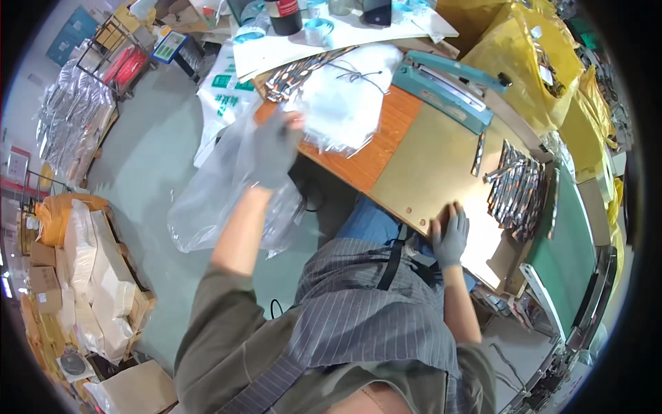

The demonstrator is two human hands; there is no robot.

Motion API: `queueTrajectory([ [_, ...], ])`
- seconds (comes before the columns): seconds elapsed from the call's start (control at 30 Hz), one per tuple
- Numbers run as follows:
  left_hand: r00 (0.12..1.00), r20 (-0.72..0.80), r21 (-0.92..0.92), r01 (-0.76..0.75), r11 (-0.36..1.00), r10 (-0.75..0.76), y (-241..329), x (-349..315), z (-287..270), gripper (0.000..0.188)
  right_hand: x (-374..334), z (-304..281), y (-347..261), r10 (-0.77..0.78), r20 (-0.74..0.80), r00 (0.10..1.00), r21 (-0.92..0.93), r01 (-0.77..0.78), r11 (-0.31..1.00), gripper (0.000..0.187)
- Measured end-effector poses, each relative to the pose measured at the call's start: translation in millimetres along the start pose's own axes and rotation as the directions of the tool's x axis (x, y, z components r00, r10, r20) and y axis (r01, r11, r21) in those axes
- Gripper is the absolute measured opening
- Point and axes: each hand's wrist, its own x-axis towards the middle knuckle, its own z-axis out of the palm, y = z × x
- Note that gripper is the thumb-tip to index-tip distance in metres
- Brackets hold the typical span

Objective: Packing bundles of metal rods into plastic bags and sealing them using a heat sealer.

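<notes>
My left hand [274, 152], in a grey glove with bare fingertips, is raised at the table's left edge. It is smeared by motion, so its grip is hard to read. Below and beside it hangs a large clear plastic bag [214, 207]. A stack of clear plastic bags [341, 103] lies just to its right, with a bundle of dark patterned strips [293, 77] behind. My right hand [452, 240], gloved alike, rests with fingers apart on the near edge of a brown board [420, 155]. A pile of similar slim strips [517, 196] lies to its right.
A teal bar sealer [448, 93] stands at the table's back, with a single strip [478, 155] before it. A white shelf [345, 43] holds tape rolls and a dark bottle. Yellow sacks [531, 58] stand far right; wrapped cartons [89, 269] sit on the floor at left.
</notes>
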Motion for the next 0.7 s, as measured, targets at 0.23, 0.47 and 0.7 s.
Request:
queueTrajectory([
  [0.23, 0.931, 0.292, 0.285, -0.304, 0.909, 0.22, -92.6, 72.8, 137.1, 0.018, -24.0, -12.7, -5.0, 0.008, 0.036, 0.999, 0.019, -0.009, 1.0, 0.052],
  [0.47, 0.912, 0.404, -0.493, 0.282, 0.823, -0.07, 17.4, 31.8, 124.0, 0.029, -33.5, -21.0, 4.1, 0.145, 0.023, 0.989, 0.073, -0.146, 0.987, 0.056],
  [0.7, 0.882, 0.467, -0.581, 0.352, 0.734, -0.054, 115.3, -65.8, 179.4, 0.019, 95.0, -54.9, -47.2, 0.088, 0.372, 0.924, 0.916, -0.38, 0.124, 0.035],
])
